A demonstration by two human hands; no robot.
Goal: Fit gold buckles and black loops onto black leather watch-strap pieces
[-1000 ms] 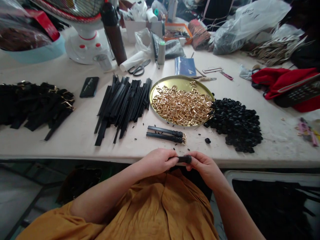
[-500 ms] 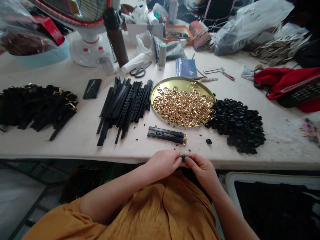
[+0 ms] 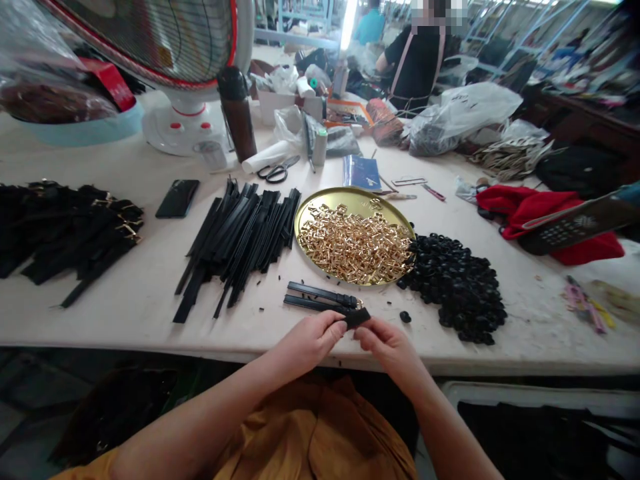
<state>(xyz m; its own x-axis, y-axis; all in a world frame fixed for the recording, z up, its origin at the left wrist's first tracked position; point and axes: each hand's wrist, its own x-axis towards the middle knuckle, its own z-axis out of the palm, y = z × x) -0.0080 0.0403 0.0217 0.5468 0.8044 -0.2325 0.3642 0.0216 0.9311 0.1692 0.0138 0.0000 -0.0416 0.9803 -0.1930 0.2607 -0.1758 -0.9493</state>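
Observation:
Between my hands, at the table's front edge, is a short black strap (image 3: 357,319), its flat face turned up. My left hand (image 3: 313,340) pinches its left end between thumb and fingers. At the other end the fingers of my right hand (image 3: 390,343) are closed on the strap's edge. Just beyond lie two narrow black straps with gold buckles (image 3: 320,291), partly covered by the held one. Farther back, a round gold tray (image 3: 304,200) holds a heap of small gold buckles (image 3: 357,247). One small black loop (image 3: 405,317) lies apart, right of my hands.
Black strips (image 3: 240,240) are piled left of the tray, black loops (image 3: 455,280) to its right. Buckled straps (image 3: 65,227) fill the far left. Behind stand a phone (image 3: 177,199), scissors (image 3: 277,171), a dark bottle (image 3: 237,117) and a fan (image 3: 175,120). A person (image 3: 417,60) is across the table.
My view has tilted up, showing more of the room. My hands have moved forward over the table edge, and the held strap is turned so its broad face shows.

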